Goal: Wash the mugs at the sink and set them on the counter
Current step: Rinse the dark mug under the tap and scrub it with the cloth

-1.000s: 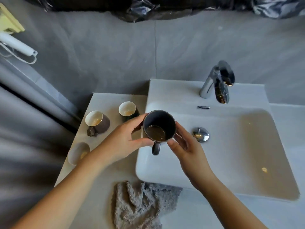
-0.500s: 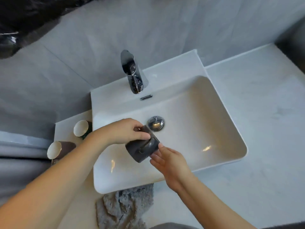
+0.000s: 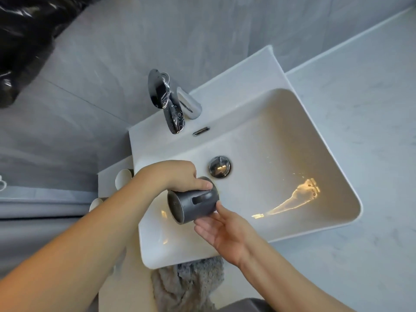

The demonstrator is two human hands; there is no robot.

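A dark grey mug (image 3: 193,203) lies tipped on its side over the white sink basin (image 3: 281,167), its handle facing up and its base toward me. My left hand (image 3: 177,176) grips it from above near the rim end. My right hand (image 3: 225,230) touches its lower side with the fingers spread, palm up. Two more mugs show only as pale rims on the left counter, one (image 3: 122,180) behind my left forearm and another (image 3: 95,204) nearer. No water runs from the chrome tap (image 3: 168,104).
The chrome drain plug (image 3: 219,167) sits just beyond the mug. A grey cloth (image 3: 186,287) lies on the counter at the sink's front edge. Pale marble counter (image 3: 360,109) stretches to the right of the sink. The grey tiled wall stands behind.
The mug went from upright above the sink's left edge to tipped on its side over the basin. My view swung right and tilted, and the left counter slid mostly out of view.
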